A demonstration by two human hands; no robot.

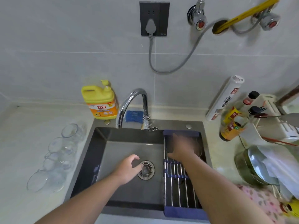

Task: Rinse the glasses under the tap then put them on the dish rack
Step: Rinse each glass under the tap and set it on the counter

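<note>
- On the desk left of the sink [92,152], four clear glasses [55,160] sit close together in a row running from near to far.
- Over the drain [147,171], the left hand [127,168] hangs with its fingers loosely curled, holding nothing.
- Over the far end of the one dish rack [176,189], which spans the sink's right side, the right hand [182,147] is blurred. Its fingers look spread and grip nothing I can make out.
- At the far rim stand one tap [134,101] and, left of it, one yellow soap bottle [101,102].

A home kitchen: sink [97,152], tap [134,104], dish soap [101,101]
</note>
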